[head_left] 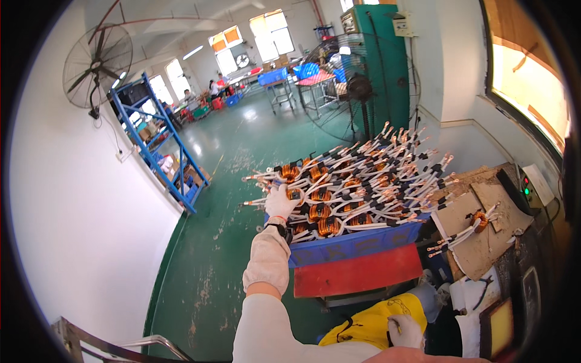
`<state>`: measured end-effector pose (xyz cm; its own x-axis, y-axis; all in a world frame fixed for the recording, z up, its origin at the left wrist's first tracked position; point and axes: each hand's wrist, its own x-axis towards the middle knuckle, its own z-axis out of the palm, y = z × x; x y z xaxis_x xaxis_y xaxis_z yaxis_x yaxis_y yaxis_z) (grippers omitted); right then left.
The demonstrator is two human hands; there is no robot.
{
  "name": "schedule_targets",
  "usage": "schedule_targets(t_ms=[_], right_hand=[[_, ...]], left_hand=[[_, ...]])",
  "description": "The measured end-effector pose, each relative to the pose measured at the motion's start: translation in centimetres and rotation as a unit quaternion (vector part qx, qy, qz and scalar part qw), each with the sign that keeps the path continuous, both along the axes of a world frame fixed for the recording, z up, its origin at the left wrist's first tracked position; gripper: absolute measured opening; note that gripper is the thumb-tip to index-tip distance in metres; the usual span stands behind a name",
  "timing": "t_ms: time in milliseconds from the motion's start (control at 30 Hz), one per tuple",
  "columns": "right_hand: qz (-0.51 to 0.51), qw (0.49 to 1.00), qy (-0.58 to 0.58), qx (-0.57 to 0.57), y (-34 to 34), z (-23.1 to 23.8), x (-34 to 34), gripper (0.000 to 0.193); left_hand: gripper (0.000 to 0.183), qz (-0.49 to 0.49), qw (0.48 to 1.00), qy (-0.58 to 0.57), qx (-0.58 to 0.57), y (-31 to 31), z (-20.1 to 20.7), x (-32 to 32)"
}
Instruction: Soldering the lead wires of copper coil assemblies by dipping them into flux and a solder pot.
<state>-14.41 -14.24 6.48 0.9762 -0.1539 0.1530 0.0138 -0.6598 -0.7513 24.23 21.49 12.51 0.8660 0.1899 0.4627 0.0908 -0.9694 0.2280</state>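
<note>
My left hand (281,202), in a white glove, reaches out to the left side of a blue bin (357,247). Its fingers are closed on a copper-wound ring coil (295,195) at the bin's edge. Piled high in that bin are several more such coils (328,227), with white leads (387,213), black sleeves and copper lug ends. Low down, by the yellow cloth (369,320) over my lap, is my right hand (404,333), also gloved. Its fingers are curled in; what they hold, if anything, is too small to make out.
A single coil (480,221) lies on cardboard (478,248) on the bench at right, near a control box (532,190) with lit buttons. Beneath the bin is a red board (357,270). A floor fan (360,88) stands behind, a blue shelf rack (160,142) at left.
</note>
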Motion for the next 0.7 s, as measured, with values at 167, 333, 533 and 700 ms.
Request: schedule_targets(t_ms=[167,333,533,700], right_hand=[[-0.047,0.998,-0.002,-0.035,-1.0,1.6,-2.3,0.011],[-0.055,0.996,-0.053,-0.041,-3.8,1.1,-3.1,0.011],[-0.074,0.954,-0.291,-0.008,-1.8,8.8,-0.5,0.015],[0.088,0.925,-0.358,-0.093,2.1,12.4,1.3,0.038]], left_hand=[[0.057,0.002,0.993,-0.062,-0.103,0.2,2.8,-0.4],[0.045,0.032,0.977,-0.15,-0.145,-2.5,10.4,-3.8],[0.043,-0.157,0.939,-0.267,-0.149,-6.4,14.8,-14.0],[0.067,-0.295,0.925,-0.21,-0.114,-12.9,9.6,-21.0]])
